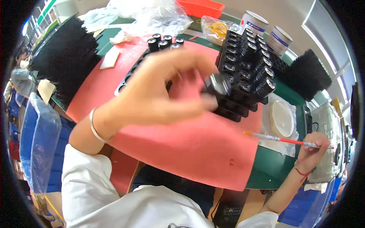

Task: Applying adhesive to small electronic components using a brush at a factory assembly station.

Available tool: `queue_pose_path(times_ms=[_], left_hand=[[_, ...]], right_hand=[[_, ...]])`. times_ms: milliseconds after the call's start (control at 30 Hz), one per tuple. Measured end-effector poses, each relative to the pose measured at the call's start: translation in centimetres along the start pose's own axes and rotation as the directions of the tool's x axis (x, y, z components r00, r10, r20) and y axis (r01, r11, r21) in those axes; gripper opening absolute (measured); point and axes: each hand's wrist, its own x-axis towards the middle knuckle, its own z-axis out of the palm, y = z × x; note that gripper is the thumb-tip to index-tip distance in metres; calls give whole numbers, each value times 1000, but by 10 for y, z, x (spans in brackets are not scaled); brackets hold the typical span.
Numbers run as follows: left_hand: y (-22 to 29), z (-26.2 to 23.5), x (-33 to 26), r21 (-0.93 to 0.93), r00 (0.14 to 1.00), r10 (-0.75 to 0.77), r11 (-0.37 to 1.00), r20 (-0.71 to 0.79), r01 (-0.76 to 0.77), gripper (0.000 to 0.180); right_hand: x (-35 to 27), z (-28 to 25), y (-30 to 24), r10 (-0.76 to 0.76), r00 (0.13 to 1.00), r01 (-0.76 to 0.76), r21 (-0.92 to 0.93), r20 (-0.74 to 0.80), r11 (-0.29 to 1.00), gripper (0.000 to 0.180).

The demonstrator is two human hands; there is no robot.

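Observation:
My left hand point(152, 91), smeared by motion, reaches across the middle of the pink mat point(182, 152). Between its thumb and fingertips is a short black cylindrical part point(218, 85) with a shiny end, also blurred. Just behind it stands a stack of black trays point(232, 108) with rows of similar black cylinders. At the right, my right hand point(313, 150) is closed around a thin paintbrush point(287, 141) with a red handle, its yellowish tip pointing left over the mat edge. A second tray point(121, 86) with several black cylinders point(163, 43) is partly hidden behind my left hand.
A round, pale shallow dish point(281, 118) rests on plastic at the right. Two tins point(254, 22) stand behind the trays. Black bristly stacks point(64, 60) rise at the left and right point(308, 74). Plastic bags point(152, 17) and a red bin point(201, 8) line the back.

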Motion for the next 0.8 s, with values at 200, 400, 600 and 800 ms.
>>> queue_pose_path(times_ms=[200,400,600,800], left_hand=[[-45,-37,14,478,957,-207,832,-206,283,34],[-69,-32,20,593,931,-317,721,-179,360,32],[-71,-34,17,577,955,-212,762,-209,295,28],[-46,-34,17,606,924,-285,698,-254,382,31]], right_hand=[[0,3,1,-11,1000,9,60,21,998,33],[0,2,-1,-16,998,11,80,60,997,34],[-1,4,-6,-32,996,27,64,81,998,34],[2,-6,-7,-39,999,43,105,-36,994,33]])
